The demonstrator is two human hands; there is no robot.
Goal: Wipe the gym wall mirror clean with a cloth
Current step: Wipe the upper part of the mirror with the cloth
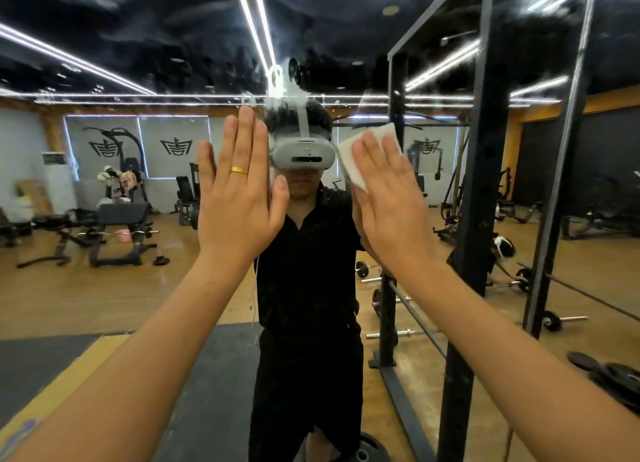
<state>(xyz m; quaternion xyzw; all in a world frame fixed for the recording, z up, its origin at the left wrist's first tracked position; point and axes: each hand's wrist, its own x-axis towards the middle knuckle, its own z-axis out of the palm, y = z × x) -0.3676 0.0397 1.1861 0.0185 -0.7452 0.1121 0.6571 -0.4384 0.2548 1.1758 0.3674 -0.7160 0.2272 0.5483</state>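
Two bare forearms rose from the lower corners of the view toward the glass. The left hand (pixel 239 198) was held upright and flat, its fingers straight and close together and the thumb set a little apart, with a gold ring (pixel 239 170) on one finger. Whether its palm actually touched the glass could not be told. The right hand (pixel 391 201) was also flat, its straight fingers lying over a folded white cloth (pixel 349 156) and pressing it against the mirror (pixel 138 45) at about head height, just right of centre. The cloth's upper and left edges showed beyond the fingertips.

On the mirror, just above and between the two hands, sat a whitish wet smear (pixel 287 87) with fine specks scattered to either side of it.

In the glass stood the reflection of the person (pixel 304 271) in dark clothes, wearing a grey headset (pixel 302 149). To the right rose a black steel rack (pixel 481 184); it could not be told whether it stood before the glass or in the reflection. Weight plates (pixel 613 375) lay on the wooden floor near the right edge. Farther back on the left stood black benches (pixel 117 226), and long light strips (pixel 256 28) ran across the dark ceiling.
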